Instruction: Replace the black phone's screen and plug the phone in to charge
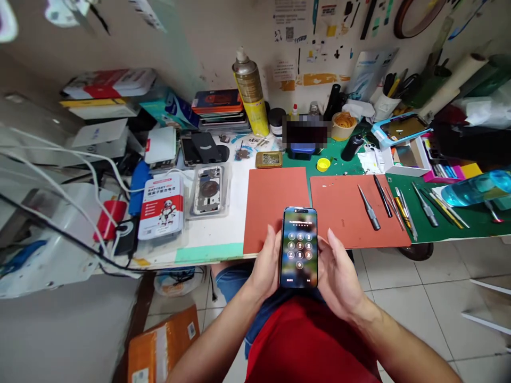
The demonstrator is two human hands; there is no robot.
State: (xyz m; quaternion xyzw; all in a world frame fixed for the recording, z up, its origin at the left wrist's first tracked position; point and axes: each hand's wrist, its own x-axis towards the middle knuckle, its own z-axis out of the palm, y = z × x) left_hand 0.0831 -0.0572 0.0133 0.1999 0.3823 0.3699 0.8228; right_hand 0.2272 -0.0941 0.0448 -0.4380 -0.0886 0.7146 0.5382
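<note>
A dark smartphone (pixel 299 248) with a lit passcode keypad on its screen is held upright over my lap, just in front of the bench edge. My left hand (pixel 266 267) grips its left side, fingers curled behind it. My right hand (pixel 338 272) cups the right side, thumb along the phone's edge. Both hands hover over the near edge of a red-brown mat (pixel 272 202).
A second red-brown mat (pixel 346 213) carries screwdrivers (pixel 369 208); more tools lie on the green mat (pixel 451 213). A phone back housing (pixel 208 190), battery box (pixel 162 205), spray can (pixel 249 91), blue bottle (pixel 477 187) and cables crowd the bench. A cardboard box (pixel 163 346) sits on the floor.
</note>
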